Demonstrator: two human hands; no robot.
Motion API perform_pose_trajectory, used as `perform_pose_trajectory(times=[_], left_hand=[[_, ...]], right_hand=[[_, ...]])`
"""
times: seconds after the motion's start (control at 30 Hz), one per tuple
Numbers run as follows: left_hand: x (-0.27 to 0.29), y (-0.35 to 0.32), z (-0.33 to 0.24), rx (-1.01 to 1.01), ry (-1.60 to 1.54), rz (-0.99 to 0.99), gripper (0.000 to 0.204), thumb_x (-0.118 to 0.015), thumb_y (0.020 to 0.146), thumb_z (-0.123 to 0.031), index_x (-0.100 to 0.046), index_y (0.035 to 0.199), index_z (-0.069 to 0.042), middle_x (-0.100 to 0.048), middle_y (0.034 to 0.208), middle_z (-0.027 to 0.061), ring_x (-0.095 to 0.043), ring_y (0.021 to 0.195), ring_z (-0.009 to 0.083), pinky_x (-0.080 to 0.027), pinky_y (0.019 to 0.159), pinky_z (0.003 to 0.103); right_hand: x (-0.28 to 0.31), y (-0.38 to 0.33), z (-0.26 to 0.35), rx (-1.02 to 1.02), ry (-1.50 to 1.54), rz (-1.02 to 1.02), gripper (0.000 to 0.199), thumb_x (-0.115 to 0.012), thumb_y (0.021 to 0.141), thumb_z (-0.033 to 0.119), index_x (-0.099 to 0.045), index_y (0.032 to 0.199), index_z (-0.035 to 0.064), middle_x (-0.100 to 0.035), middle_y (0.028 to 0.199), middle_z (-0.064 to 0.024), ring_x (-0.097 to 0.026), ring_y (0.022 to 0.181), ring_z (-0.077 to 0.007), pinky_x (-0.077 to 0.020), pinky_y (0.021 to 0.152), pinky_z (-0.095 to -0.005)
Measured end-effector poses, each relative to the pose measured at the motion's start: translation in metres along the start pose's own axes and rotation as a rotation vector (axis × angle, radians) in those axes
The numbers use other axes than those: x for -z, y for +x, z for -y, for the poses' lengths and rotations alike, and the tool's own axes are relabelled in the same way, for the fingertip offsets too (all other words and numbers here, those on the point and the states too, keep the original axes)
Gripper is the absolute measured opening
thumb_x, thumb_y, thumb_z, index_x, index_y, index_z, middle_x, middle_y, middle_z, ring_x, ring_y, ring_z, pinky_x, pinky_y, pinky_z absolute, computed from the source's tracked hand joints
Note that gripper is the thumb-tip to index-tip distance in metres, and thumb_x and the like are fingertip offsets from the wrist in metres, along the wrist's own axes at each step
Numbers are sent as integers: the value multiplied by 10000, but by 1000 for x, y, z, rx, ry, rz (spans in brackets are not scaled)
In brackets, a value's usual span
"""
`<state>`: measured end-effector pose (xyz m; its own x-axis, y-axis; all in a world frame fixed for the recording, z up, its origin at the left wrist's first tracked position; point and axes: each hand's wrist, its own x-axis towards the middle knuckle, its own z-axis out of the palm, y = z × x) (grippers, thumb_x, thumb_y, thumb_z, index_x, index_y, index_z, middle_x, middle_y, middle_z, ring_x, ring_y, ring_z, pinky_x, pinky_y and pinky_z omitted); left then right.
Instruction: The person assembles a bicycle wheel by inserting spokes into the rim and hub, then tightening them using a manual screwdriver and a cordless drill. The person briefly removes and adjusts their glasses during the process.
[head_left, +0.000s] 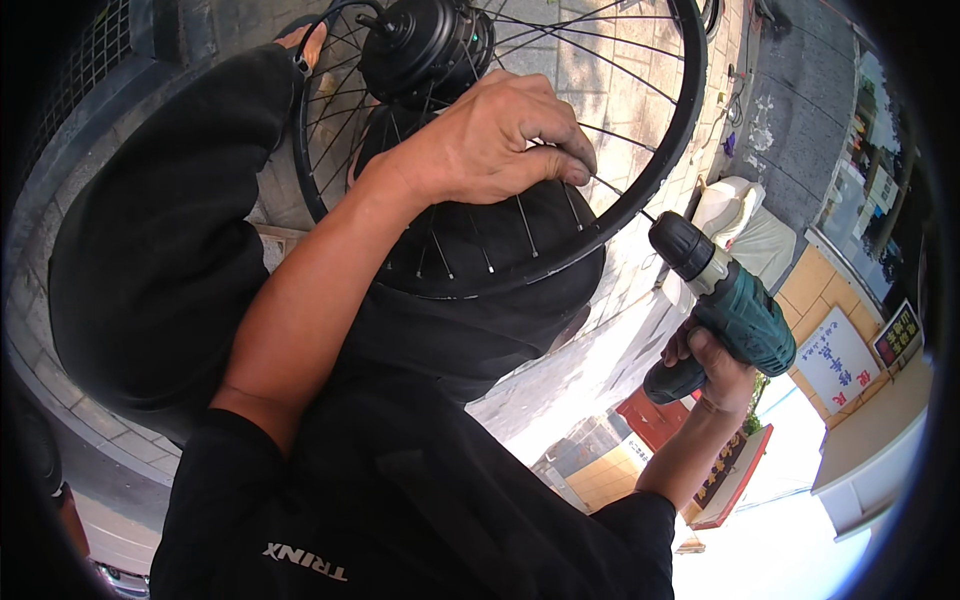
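A black bicycle wheel rim (650,185) lies across my lap, with a black hub motor (425,50) at its middle and thin dark spokes running outward. My left hand (500,140) reaches over the spokes; its thumb and forefinger pinch a spoke (608,187) near the rim. Wrapped round the handle of a green and black cordless drill (745,305), my right hand (715,365) is closed. The drill's chuck faces the outer side of the rim, and its thin bit meets the rim close to the pinched spoke. Several spoke ends along the near rim show silvery tips.
My knees in black trousers (160,240) are under and beside the wheel. Paving (600,60) spreads beyond it. A pale cloth-like bundle (745,215) lies past the drill, and a white sign board (835,360) stands at the right. A metal grating (80,75) is at upper left.
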<state>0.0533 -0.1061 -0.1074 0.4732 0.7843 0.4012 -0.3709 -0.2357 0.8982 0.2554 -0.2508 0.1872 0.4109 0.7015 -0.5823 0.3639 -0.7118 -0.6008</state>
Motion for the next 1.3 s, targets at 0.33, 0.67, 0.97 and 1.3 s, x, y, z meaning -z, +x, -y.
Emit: perform_pose_trajectory(times=[0.33, 0.67, 0.97, 1.3], left_hand=[[1, 0, -1, 2, 4, 4, 92, -815, 873, -167, -827, 955, -127, -774, 927, -26, -662, 951, 187, -485, 967, 376], [0, -1, -1, 14, 5, 8, 93, -815, 875, -166, -823, 958, -125, -773, 934, -26, -665, 960, 192, -479, 983, 381], [11, -8, -21, 106, 24, 81, 164, -858, 846, -196, -812, 994, -145, -751, 1028, -15, -662, 1052, 205, -411, 1093, 381], [4, -9, -22, -26, 213, 296, 199, -865, 837, -173, -822, 1029, -146, -691, 1101, 27, -622, 1103, 237, -391, 1090, 394]], right_hand=[[0, 1, -2, 6, 3, 5, 401, -702, 856, 43, -602, 1229, -67, -672, 773, -138, -676, 632, -246, -569, 620, -375], [4, 0, -8, 18, 39, 27, 438, -740, 865, 61, -607, 1261, -72, -697, 837, -146, -685, 650, -238, -569, 622, -366], [1, -32, -42, 60, 87, -47, 479, -775, 833, 5, -625, 1280, -75, -701, 876, -135, -670, 676, -225, -557, 660, -354], [-58, -56, -108, 123, 272, -87, 437, -779, 882, 9, -629, 1287, -56, -702, 926, -106, -665, 762, -189, -542, 700, -332]])
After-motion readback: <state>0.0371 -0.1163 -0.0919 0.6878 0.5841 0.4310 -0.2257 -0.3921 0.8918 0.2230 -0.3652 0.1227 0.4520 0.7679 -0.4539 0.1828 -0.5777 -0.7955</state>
